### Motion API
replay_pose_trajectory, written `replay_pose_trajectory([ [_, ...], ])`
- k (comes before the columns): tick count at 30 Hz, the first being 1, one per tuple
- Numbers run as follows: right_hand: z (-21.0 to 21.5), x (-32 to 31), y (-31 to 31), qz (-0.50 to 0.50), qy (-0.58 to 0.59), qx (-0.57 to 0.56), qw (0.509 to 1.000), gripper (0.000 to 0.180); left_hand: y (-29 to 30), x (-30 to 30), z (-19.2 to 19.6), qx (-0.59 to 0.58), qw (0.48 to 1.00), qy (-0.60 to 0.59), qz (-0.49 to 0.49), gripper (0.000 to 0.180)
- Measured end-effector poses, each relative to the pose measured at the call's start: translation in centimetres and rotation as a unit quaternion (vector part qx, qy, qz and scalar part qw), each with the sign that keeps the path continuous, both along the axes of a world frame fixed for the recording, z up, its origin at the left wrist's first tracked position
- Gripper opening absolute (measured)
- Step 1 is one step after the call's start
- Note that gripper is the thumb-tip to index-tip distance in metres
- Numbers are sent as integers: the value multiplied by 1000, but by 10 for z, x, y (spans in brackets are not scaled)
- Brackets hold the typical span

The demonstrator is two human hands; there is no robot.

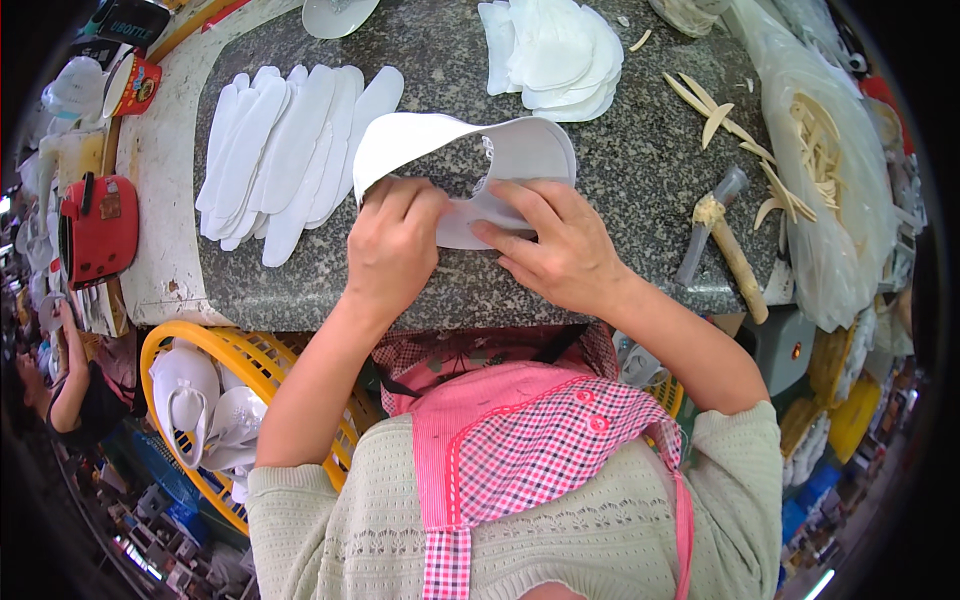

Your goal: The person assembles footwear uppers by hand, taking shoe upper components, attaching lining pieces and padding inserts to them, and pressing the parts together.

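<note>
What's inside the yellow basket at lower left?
White curved pieces show inside the yellow basket; anything beneath them is covered, and the left forearm blocks part of the basket.

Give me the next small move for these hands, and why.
Probably press the right hand along the white piece's inner edge while the left hand steadies it: the piece is bent into a curve, the left hand grips its left side, and the right fingers lie near that edge.

Left hand (392,240), at 10 o'clock, fingers (403,196) curled; right hand (568,250), at 2 o'clock, fingers parted; forearms (318,390) bare.
</note>
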State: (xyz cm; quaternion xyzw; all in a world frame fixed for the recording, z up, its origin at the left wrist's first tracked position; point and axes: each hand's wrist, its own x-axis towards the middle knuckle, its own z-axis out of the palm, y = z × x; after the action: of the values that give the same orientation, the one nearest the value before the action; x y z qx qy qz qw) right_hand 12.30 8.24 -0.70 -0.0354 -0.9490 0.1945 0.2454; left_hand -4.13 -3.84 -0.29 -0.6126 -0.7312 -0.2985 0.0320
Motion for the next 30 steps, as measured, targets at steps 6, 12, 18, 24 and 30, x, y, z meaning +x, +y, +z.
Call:
replay_pose_trajectory([
  [6, -2, -1, -1, -18, 28, 53, 998, 30, -3, 1, -10, 26, 997, -53, 51, 14],
  [12, -3, -4, 4, 39, 71, 8, 997, 14, -15, -2, -10, 28, 986, 117, -115, 30],
  [18, -6, -18, -5, -7, 22, 105, 994, 29, -22, -2, 3, -69, 973, 178, -126, 36],
  [24, 6, 18, 5, 57, -19, 100, 993, 36, -38, -9, 13, -175, 973, 79, -127, 50],
  [30, 16, 32, 19, 45, -40, 0, 998, 27, -20, -17, 33, -181, 968, 69, -160, 49],
])
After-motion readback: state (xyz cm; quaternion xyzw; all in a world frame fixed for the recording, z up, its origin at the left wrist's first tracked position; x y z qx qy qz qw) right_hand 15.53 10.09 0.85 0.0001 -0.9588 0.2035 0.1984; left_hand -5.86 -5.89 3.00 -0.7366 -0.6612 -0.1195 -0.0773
